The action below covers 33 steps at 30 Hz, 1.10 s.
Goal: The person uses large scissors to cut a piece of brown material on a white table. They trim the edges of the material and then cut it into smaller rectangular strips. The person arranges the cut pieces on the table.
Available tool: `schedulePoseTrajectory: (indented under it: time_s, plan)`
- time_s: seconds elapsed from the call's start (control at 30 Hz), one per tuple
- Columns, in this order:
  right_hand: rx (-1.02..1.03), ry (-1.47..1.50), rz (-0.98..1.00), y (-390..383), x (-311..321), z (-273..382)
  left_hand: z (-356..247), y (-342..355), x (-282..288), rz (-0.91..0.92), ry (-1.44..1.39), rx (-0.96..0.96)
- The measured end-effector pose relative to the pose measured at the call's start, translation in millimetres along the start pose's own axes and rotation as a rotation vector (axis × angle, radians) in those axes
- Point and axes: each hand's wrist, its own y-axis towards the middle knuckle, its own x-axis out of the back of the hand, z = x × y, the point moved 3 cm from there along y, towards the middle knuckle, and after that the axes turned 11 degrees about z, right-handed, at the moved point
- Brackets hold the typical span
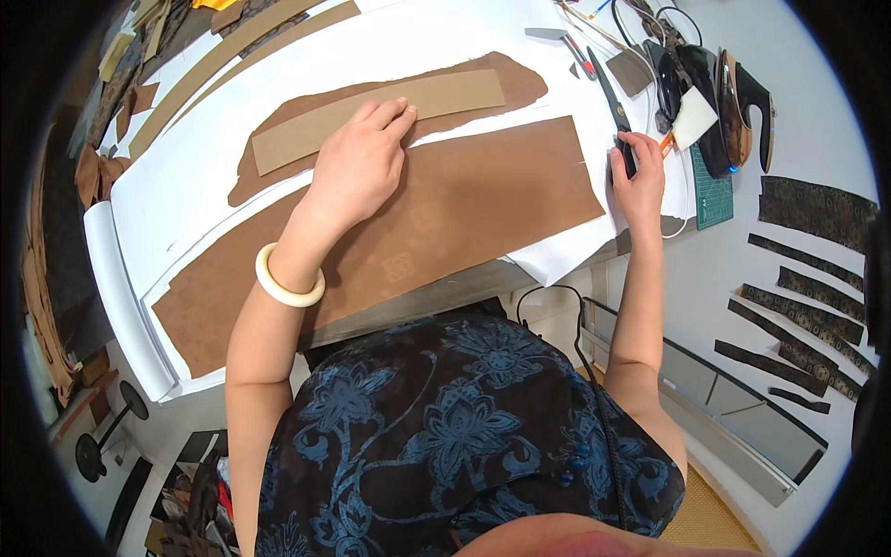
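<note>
My left hand (360,160), with a cream bangle on the wrist, rests on a tan strip (464,92), its fingers loosely bent over the strip's near edge. The strip lies on an irregular brown piece of leather-like material (522,80). Nearer to me is a larger brown piece (501,186) with a faint pattern. At the right side of the table, my right hand (640,181) has its fingers closed around the black handles of a pair of scissors (609,93), whose blades point away from me.
White paper (436,28) covers the table, with a roll (125,306) at its left end. Long brown strips (223,56) lie far left. A knife (548,34), a white piece (694,119), a green cutting mat (713,200) and a black iron-like tool (715,102) lie right. Dark patterned strips (803,311) hang beyond.
</note>
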Motion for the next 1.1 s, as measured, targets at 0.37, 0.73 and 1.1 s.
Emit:
schedulePoseTrajectory:
  time_s: [0.37,0.73,1.1]
  plan:
    - [0.106,-0.045,-0.148,13,19,0,-1,-6,-11,-0.027,-0.011,0.008]
    - [0.281,0.118,0.032,31,-6,81,3,-21,-18,-0.088,-0.119,-0.065]
    - [0.563,0.385,0.570,116,-73,180,95,-110,36,-0.429,-0.350,0.346]
